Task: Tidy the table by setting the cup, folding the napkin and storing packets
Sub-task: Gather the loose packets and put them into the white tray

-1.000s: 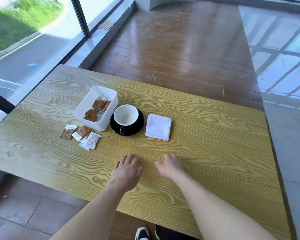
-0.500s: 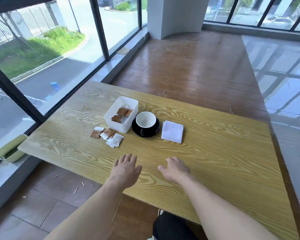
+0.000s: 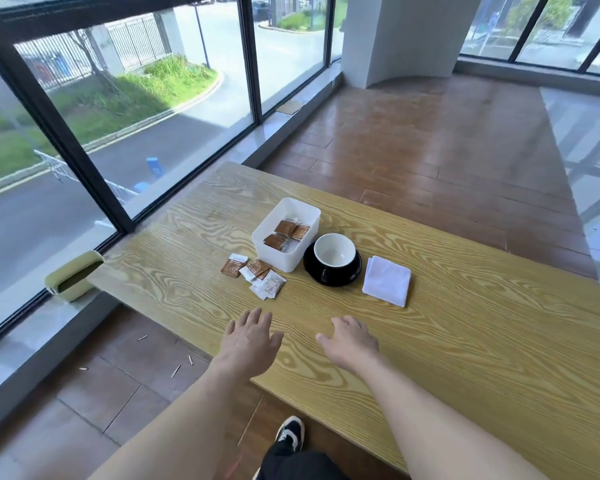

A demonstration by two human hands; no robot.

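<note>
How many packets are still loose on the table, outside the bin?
About 5, clustered left of the bin: a brown one farthest left, one or two brown beside it, two white nearest the hands. They overlap, so one may be hidden.

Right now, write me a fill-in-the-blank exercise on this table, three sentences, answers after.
1. The white cup stands on a ______ saucer.
2. The folded napkin lies on the cup's ______ side, as seen from the camera.
3. Several packets lie loose on the table, and the others sit inside the white ______.

Both the left hand and the right hand are empty.

Answers: black; right; container
</note>
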